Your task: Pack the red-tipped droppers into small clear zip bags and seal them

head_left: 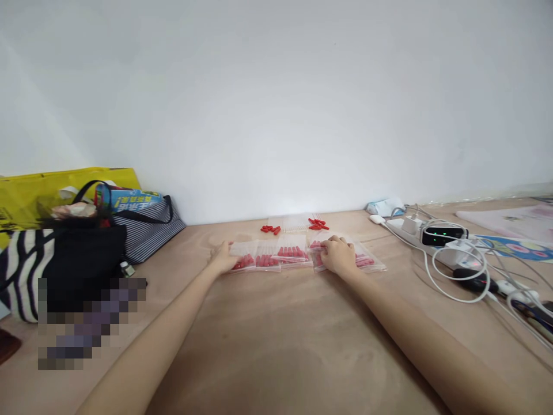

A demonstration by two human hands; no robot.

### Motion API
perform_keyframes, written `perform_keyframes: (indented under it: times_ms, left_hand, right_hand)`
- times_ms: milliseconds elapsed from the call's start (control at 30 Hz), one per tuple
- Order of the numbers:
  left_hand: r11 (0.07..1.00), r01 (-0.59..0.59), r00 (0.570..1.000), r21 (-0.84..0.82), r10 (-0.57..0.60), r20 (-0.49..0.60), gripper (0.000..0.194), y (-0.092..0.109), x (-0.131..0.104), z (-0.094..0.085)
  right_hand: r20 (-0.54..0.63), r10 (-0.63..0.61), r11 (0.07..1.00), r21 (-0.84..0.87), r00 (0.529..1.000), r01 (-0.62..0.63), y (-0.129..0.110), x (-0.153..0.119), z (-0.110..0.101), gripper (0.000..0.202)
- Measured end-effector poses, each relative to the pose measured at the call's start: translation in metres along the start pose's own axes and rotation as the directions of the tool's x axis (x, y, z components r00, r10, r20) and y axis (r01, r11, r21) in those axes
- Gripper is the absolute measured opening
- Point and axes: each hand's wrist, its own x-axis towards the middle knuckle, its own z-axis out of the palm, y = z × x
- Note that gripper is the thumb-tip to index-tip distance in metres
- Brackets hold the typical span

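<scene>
Several clear zip bags with red capsule-like pieces lie overlapping in a row on the table. My left hand point(222, 257) is at the left end of the row, its fingers closed on the edge of the leftmost zip bag point(244, 262). My right hand point(340, 255) rests on the right-hand zip bag point(370, 261), fingers curled and pinching at its plastic; the fingertips are partly hidden. Between the hands lies a middle zip bag point(291, 253) with a row of red pieces. Behind are two loose groups of red pieces, a left group point(271, 229) and a right group point(317, 223).
Flat clear bags point(294, 222) lie near the wall. At left stand a striped bag point(149, 227), a black bag point(86, 259) and a yellow bag point(26, 196). A power strip point(404, 230) with tangled white cables point(436, 288) and a blue-white packet point(384, 207) occupy the right.
</scene>
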Motion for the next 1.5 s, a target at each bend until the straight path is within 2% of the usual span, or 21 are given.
perform_keyframes:
  times_ms: [67,100,133,167,233,333,400,500,600,700,833,933,1033,1167,1233,1333,1433,1500]
  left_hand:
    - [0.987,-0.158,0.987,0.034,0.157,0.016,0.043,0.017,-0.006,0.011]
    - [0.965,-0.257,0.965,0.039,0.255,0.058,0.038,0.026,-0.009,0.019]
    - [0.884,-0.459,0.882,0.089,0.442,0.161,0.036,0.036,-0.013,0.028]
    - [0.802,-0.582,0.804,0.136,0.543,0.241,0.036,0.045,-0.017,0.038]
    - [0.709,-0.667,0.736,0.229,0.58,0.349,0.037,0.062,-0.024,0.059]
    - [0.614,-0.725,0.683,0.312,0.582,0.441,0.039,0.082,-0.031,0.085]
    - [0.579,-0.738,0.672,0.347,0.581,0.459,0.039,0.089,-0.033,0.097]
    - [0.576,-0.716,0.698,0.395,0.567,0.437,0.037,0.089,-0.034,0.104]
    - [0.578,-0.685,0.728,0.443,0.574,0.375,0.033,0.078,-0.034,0.1]
    - [0.589,-0.657,0.75,0.471,0.578,0.323,0.031,0.061,-0.031,0.087]
    - [0.603,-0.633,0.764,0.485,0.588,0.266,0.028,0.036,-0.029,0.066]
    - [0.616,-0.617,0.762,0.49,0.623,0.175,0.03,0.025,-0.035,0.055]
    - [0.629,-0.66,0.716,0.412,0.692,0.09,0.032,0.019,-0.051,0.047]
    - [0.605,-0.778,0.625,0.17,0.772,0.113,0.033,0.016,-0.079,0.043]
    - [0.599,-0.796,0.605,0.088,0.788,0.113,0.031,0.015,-0.088,0.043]
    - [0.565,-0.823,0.568,0.064,0.815,0.114,0.025,0.015,-0.091,0.044]
    - [0.487,-0.871,0.491,0.069,0.851,0.187,0.024,0.018,-0.09,0.045]
    - [0.455,-0.888,0.458,0.07,0.855,0.244,0.027,0.02,-0.088,0.047]
  right_hand:
    - [-0.028,-0.003,1.0,0.004,1.0,0.004,0.002,0.0,0.001,0.023]
    - [-0.046,-0.008,1.0,0.007,0.999,0.008,0.004,0.0,0.002,0.022]
    - [-0.064,-0.013,1.0,0.01,0.998,0.014,0.006,-0.001,0.002,0.021]
    - [-0.084,-0.019,1.0,0.014,0.996,0.02,0.007,-0.001,0.003,0.02]
    - [-0.122,-0.031,0.999,0.022,0.992,0.034,0.01,-0.001,0.005,0.019]
    - [-0.17,-0.043,0.998,0.041,0.985,0.05,0.013,-0.001,0.009,0.017]
    - [-0.193,-0.04,0.997,0.062,0.98,0.053,0.015,-0.001,0.013,0.016]
    - [-0.227,-0.03,0.992,0.114,0.973,0.057,0.02,0.002,0.016,0.018]
    - [-0.263,-0.039,0.978,0.188,0.964,0.091,0.023,0.004,0.016,0.02]
    - [-0.29,-0.069,0.953,0.265,0.954,0.15,0.021,0.002,0.014,0.017]
    - [-0.3,-0.149,0.909,0.334,0.942,0.25,0.004,-0.011,0.013,0.016]
    - [-0.29,-0.225,0.874,0.363,0.93,0.324,-0.012,-0.027,0.014,0.016]
    - [-0.266,-0.316,0.818,0.411,0.911,0.403,-0.025,-0.041,0.016,0.015]
    - [-0.183,-0.443,0.71,0.526,0.877,0.468,-0.032,-0.053,0.014,0.013]
    - [-0.142,-0.492,0.682,0.551,0.859,0.482,-0.031,-0.056,0.009,0.013]
    - [-0.117,-0.527,0.679,0.537,0.842,0.501,-0.025,-0.062,0.0,0.02]
    - [-0.1,-0.566,0.681,0.502,0.818,0.533,-0.013,-0.066,-0.01,0.034]
    - [-0.095,-0.583,0.692,0.464,0.807,0.554,-0.004,-0.068,-0.014,0.034]
